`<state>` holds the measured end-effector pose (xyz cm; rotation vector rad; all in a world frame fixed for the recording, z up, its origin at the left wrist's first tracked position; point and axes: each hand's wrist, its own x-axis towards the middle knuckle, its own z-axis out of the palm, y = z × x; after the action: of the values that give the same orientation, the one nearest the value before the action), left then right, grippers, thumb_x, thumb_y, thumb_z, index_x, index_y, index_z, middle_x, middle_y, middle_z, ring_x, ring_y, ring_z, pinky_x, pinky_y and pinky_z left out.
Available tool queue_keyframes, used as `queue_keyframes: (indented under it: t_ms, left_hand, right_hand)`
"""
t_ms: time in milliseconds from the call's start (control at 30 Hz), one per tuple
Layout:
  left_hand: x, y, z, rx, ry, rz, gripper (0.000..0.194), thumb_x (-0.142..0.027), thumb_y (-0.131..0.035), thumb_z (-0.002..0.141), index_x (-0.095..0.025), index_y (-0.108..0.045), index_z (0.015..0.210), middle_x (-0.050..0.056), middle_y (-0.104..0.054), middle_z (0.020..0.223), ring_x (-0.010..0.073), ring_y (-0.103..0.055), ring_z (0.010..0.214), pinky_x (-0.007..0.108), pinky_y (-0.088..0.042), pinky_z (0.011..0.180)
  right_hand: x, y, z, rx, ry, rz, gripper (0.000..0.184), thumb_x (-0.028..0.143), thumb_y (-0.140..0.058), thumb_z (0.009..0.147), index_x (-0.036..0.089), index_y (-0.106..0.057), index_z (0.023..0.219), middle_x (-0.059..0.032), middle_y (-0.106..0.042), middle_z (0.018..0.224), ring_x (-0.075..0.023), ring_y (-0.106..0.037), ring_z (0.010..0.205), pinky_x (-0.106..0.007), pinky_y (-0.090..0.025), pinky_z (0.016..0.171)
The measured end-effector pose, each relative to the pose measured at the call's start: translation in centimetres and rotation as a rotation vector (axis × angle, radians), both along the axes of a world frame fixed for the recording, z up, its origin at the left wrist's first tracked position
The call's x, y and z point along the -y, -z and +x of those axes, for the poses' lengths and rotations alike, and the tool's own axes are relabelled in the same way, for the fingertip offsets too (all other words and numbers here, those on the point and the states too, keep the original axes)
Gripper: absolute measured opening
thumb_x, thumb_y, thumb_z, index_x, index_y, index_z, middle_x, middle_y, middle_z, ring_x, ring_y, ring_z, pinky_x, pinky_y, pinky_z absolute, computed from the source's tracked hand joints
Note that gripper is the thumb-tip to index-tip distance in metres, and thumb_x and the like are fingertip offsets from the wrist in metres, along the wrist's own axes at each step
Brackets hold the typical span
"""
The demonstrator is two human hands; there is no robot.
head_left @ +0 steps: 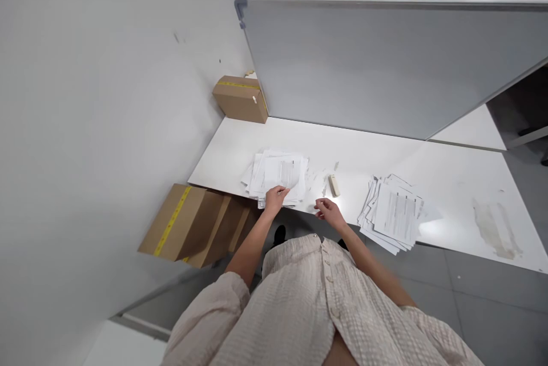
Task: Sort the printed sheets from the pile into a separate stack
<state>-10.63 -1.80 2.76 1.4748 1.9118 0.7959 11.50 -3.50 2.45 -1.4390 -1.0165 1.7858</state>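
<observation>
My left hand (276, 199) pinches the lower edge of a printed paper sheet (282, 172), which lies on top of a loose paper stack on the white table. The sheet's corner lifts slightly at the fingers. Just right of that stack, my right hand (329, 212) is over the table's front edge with its fingers curled together. Whatever is between them, if anything, is too small to make out. Beyond the right hand lies a small beige oblong object (334, 185), apart from the fingers. Farther right sits a second, fanned stack of printed sheets (396, 212), overhanging the front edge.
Small scraps (324, 188) are scattered between the stacks. A grey partition panel (351, 63) runs along the back of the white table (454, 183). One taped cardboard box (240, 100) stands at the back left; open cardboard boxes (171, 223) are below, at left.
</observation>
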Motion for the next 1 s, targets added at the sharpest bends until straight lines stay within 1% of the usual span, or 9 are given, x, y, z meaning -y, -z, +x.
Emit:
queue_keyframes:
  t_ms: [100,200,267,333,433,500,600,733,1000]
  left_hand:
    - [1.7,-1.3,1.8,-0.039,0.089,0.177,0.023,-0.033,-0.044,0.081,-0.018,-0.061,0.08,0.004,-0.063,0.085,0.0152,-0.056,0.084,0.027,-0.042,0.078]
    - [3.6,-1.9,4.4,-0.05,0.456,0.298,0.023,-0.029,-0.04,0.084,-0.019,-0.062,0.083,0.003,-0.063,0.088,0.0151,-0.053,0.096,0.031,-0.037,0.089]
    - [4.3,-1.8,5.3,-0.057,0.608,0.342,0.022,-0.031,-0.043,0.083,-0.019,-0.062,0.084,0.003,-0.064,0.088,0.0157,-0.051,0.1,0.032,-0.036,0.092]
    - [4.1,-1.3,4.9,-0.097,0.588,0.326,0.024,-0.033,-0.043,0.083,-0.019,-0.061,0.088,0.004,-0.063,0.091,0.016,-0.051,0.1,0.032,-0.037,0.091]
    - [2.6,0.1,2.3,-0.276,0.349,0.207,0.03,-0.036,-0.043,0.083,-0.017,-0.056,0.104,0.009,-0.058,0.106,0.0198,-0.048,0.105,0.037,-0.036,0.091]
    - [1.6,1.1,0.3,-0.443,0.272,0.106,0.045,-0.038,-0.053,0.076,-0.018,-0.048,0.116,0.012,-0.048,0.121,0.0265,-0.038,0.116,0.044,-0.03,0.095]
    - [0.9,2.4,-1.8,-0.557,0.329,0.017,0.052,-0.031,-0.06,0.072,-0.02,-0.044,0.12,0.011,-0.043,0.127,0.0279,-0.033,0.12,0.045,-0.028,0.096]
    - [0.9,3.2,-2.7,-0.544,0.403,0.026,0.038,-0.03,-0.057,0.074,-0.023,-0.052,0.111,0.007,-0.046,0.123,0.0246,-0.037,0.118,0.041,-0.031,0.096]
    - [0.5,2.8,-3.2,-0.407,0.451,0.073,0.021,-0.025,-0.045,0.081,-0.022,-0.065,0.087,0.004,-0.059,0.105,0.0178,-0.049,0.102,0.037,-0.033,0.095]
  right_hand:
    - [-0.9,-0.8,-1.0,-0.272,-0.054,-0.223,0.036,0.048,-0.055,0.071,0.019,-0.055,0.093,-0.0064,-0.063,0.086,-0.0162,-0.061,0.066,-0.029,-0.05,0.057]
    - [-1.8,-1.0,-2.0,-0.404,-0.04,-0.312,0.035,0.046,-0.057,0.07,0.018,-0.054,0.089,-0.0053,-0.064,0.079,-0.0177,-0.062,0.067,-0.029,-0.051,0.058]
    - [-2.2,-0.6,-2.1,-0.367,0.064,-0.279,0.028,0.038,-0.063,0.066,0.017,-0.054,0.082,-0.0021,-0.063,0.069,-0.0163,-0.061,0.062,-0.026,-0.049,0.055]
    - [-2.4,0.0,-1.5,-0.294,0.164,-0.241,0.026,0.031,-0.066,0.062,0.018,-0.054,0.081,0.0,-0.063,0.064,-0.0156,-0.06,0.059,-0.024,-0.048,0.052]
    - [-2.1,0.8,0.4,-0.2,0.257,-0.224,0.03,0.03,-0.065,0.062,0.019,-0.056,0.088,-0.0004,-0.065,0.069,-0.0165,-0.061,0.062,-0.025,-0.049,0.054]
    - [-1.6,1.1,1.9,-0.172,0.292,-0.208,0.034,0.032,-0.064,0.063,0.02,-0.056,0.093,-0.0017,-0.066,0.076,-0.0173,-0.062,0.066,-0.027,-0.05,0.056]
    - [-0.8,1.4,3.4,-0.176,0.287,-0.171,0.035,0.036,-0.061,0.065,0.021,-0.055,0.096,-0.0034,-0.066,0.083,-0.0187,-0.062,0.07,-0.028,-0.051,0.056]
    - [-0.1,1.7,3.8,-0.158,0.29,-0.152,0.032,0.037,-0.059,0.067,0.022,-0.055,0.095,-0.0039,-0.066,0.087,-0.0193,-0.063,0.074,-0.027,-0.051,0.055]
    - [-0.3,1.8,3.1,-0.168,0.257,-0.187,0.031,0.034,-0.063,0.065,0.02,-0.056,0.092,-0.0055,-0.066,0.084,-0.0208,-0.063,0.072,-0.03,-0.052,0.056]
